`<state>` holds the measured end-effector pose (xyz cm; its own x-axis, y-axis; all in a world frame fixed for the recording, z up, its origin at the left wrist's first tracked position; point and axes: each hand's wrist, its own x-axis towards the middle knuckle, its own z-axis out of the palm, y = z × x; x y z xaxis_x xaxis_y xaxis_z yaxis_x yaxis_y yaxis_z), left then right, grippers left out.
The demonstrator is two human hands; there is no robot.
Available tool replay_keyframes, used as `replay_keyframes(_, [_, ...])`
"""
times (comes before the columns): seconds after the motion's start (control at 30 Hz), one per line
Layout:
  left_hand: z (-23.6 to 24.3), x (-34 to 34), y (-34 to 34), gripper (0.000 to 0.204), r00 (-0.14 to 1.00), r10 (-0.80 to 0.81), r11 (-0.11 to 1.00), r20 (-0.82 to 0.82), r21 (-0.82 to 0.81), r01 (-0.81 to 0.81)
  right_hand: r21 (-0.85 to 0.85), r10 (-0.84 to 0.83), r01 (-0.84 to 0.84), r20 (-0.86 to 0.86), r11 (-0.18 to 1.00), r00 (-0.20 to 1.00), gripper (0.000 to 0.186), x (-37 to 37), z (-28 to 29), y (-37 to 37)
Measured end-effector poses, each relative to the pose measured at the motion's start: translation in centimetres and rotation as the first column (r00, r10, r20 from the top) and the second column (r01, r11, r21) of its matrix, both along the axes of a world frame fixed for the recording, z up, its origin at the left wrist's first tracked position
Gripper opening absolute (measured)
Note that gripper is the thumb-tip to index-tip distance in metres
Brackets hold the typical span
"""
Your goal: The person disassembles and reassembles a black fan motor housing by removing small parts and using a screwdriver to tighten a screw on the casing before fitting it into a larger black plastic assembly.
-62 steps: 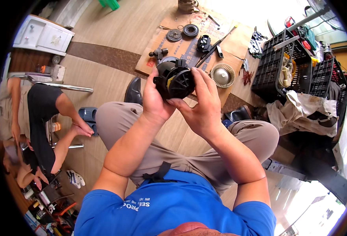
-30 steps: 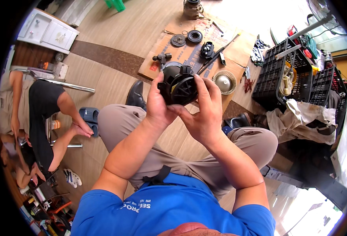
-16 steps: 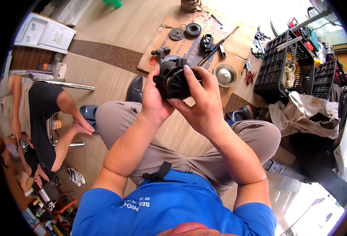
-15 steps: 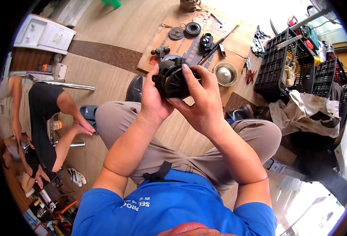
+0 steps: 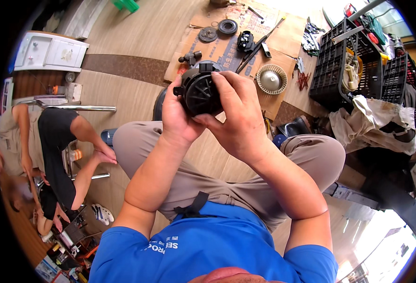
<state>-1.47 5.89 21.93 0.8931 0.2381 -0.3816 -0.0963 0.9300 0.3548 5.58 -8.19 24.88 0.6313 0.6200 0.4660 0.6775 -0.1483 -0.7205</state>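
Both of my hands hold up a round black blower motor (image 5: 202, 96) between my knees, its ribbed plastic end facing up toward me. My left hand (image 5: 176, 118) cups it from the left and below. On the right side, my right hand (image 5: 242, 111) grips the rim, with the index finger on the top edge and the thumb low near the left palm. The motor's underside and some left fingers are hidden. Beyond it, a ribbed fan wheel (image 5: 271, 79) lies on a cardboard sheet (image 5: 283, 43), beside a metal fitting (image 5: 190, 57).
More parts lie on the cardboard: a black ring (image 5: 227, 27), a disc (image 5: 208, 34), a black housing (image 5: 245, 41) and long rods (image 5: 260, 45). Black crates (image 5: 333, 70) with tools and a cloth (image 5: 366, 122) stand right. Another person's leg (image 5: 83, 137) is at left.
The motor has tipped so its ribbed end shows more fully, and it has shifted slightly left with both hands. My grip stays much the same. The whole view has shifted a little.
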Motion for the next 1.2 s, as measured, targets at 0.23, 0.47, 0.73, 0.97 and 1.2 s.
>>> replay_keyframes(0.23, [0.3, 0.1, -0.2, 0.051, 0.999, 0.032, 0.996, -0.011, 0.082, -0.031, -0.014, 0.017, -0.017, -0.028, 1.000, 0.999, 0.083, 0.0, 0.3, -0.4])
replay_keyframes(0.47, [0.1, 0.1, -0.4, 0.052, 1.000, 0.011, 0.999, -0.018, 0.043, -0.010, 0.002, 0.012, -0.012, 0.007, 1.000, 1.000, 0.081, -0.3, -0.1, -0.1])
replay_keyframes(0.73, [0.1, -0.2, -0.2, 0.057, 0.999, -0.041, 0.998, 0.007, -0.047, 0.041, -0.028, 0.009, -0.009, 0.006, 1.000, 1.000, 0.084, -0.2, 0.3, 0.0])
replay_keyframes(0.97, [0.8, -0.2, 0.4, 0.057, 1.000, 0.007, 0.990, 0.004, -0.142, -0.006, 0.021, 0.133, -0.132, -0.221, 0.991, 0.966, 0.089, 2.0, 0.5, -0.8])
replay_keyframes(1.2, [1.2, -0.7, 1.9, 0.044, 0.996, 0.069, 0.987, 0.053, -0.146, -0.061, -0.002, -0.101, 0.102, -0.185, 0.995, 0.977, 0.057, 4.1, 0.7, -1.8])
